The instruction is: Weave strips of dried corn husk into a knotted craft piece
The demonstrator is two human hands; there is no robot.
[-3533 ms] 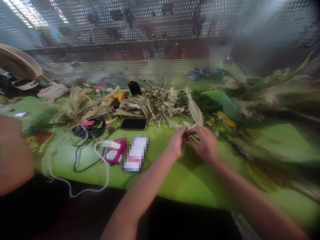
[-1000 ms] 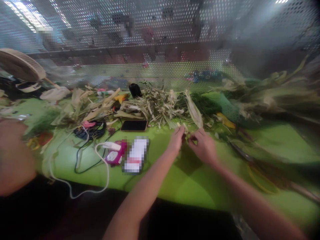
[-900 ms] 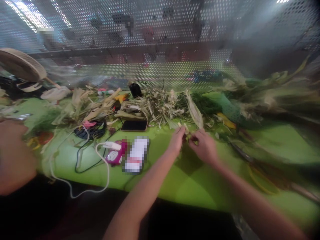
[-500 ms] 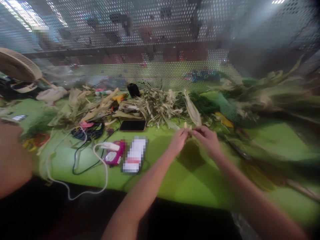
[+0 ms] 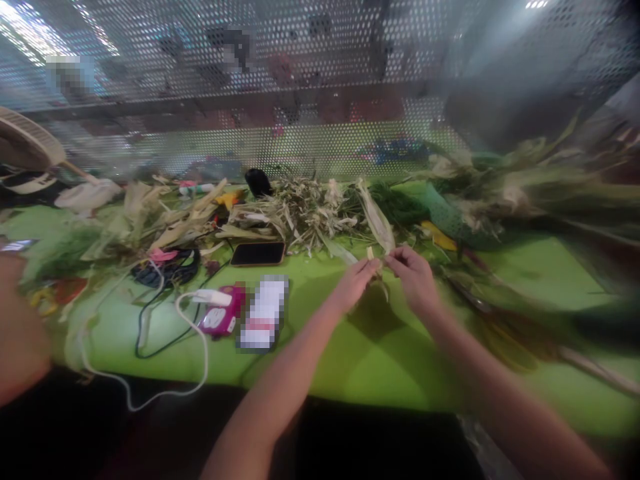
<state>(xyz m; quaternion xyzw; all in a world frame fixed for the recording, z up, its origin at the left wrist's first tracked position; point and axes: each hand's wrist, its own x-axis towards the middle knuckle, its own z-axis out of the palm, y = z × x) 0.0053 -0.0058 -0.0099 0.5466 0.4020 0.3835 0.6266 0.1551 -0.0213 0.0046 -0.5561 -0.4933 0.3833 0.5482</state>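
Over the green table (image 5: 320, 287), my left hand (image 5: 359, 279) pinches a small pale strip of corn husk (image 5: 370, 253), whose end sticks up above the fingers. Close on its right, my right hand (image 5: 411, 268) has thumb and fingertips pressed together at the same husk work. A thin curved end of husk hangs below the fingertips between the hands; the exact grip is too small to make out. Just beyond them lies a larger dry corn husk (image 5: 376, 217), leaning from a heap of dried husk scraps (image 5: 320, 210).
Left of my hands lie a dark-screened phone (image 5: 257, 253), a blurred-out phone (image 5: 264, 313) and a magenta box (image 5: 223, 312) with a white cable. A perforated metal screen (image 5: 300, 147) stands behind. Husks (image 5: 540, 193) pile up at right. Another person's arm (image 5: 23, 320) shows at left.
My right fingertips have drawn slightly away from the left ones, and a thin curved husk end now shows below them. The whole view has shifted a little.
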